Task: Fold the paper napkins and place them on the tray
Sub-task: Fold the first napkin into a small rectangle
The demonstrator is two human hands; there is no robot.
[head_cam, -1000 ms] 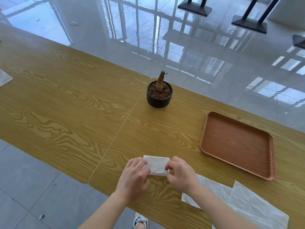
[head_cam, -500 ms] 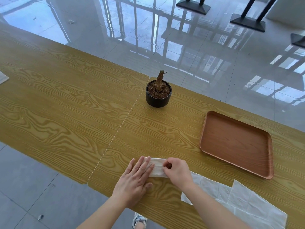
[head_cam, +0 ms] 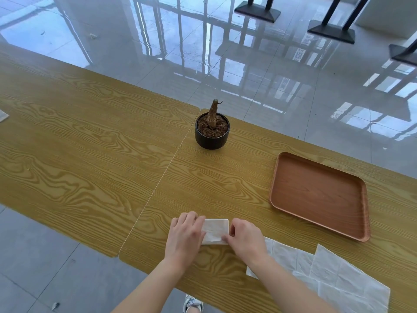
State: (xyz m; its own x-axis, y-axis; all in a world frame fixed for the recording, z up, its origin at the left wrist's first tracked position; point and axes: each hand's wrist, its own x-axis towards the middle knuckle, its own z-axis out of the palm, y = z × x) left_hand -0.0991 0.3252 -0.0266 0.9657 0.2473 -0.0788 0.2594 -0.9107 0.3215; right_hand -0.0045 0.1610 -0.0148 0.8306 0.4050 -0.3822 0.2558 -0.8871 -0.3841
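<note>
A small folded white napkin (head_cam: pixel 215 230) lies flat on the wooden table near its front edge. My left hand (head_cam: pixel 185 236) presses on its left side with the fingers bent. My right hand (head_cam: pixel 244 239) holds its right edge, the fingertips curled onto the paper. Both hands cover the napkin's ends. A brown rectangular tray (head_cam: pixel 320 195) with nothing on it sits to the right and further back. Unfolded white napkins (head_cam: pixel 325 274) overlap on the table under and beside my right forearm.
A black pot with soil and a bare stem (head_cam: pixel 212 129) stands behind the napkin at the seam between two tabletops. A white scrap (head_cam: pixel 3 115) lies at the far left edge. Glossy tiled floor and black table bases (head_cam: pixel 330 33) are beyond.
My left hand went from lying flat over the napkin to curled on its left side. The napkin shows wider between my hands. My right hand stays at the right edge.
</note>
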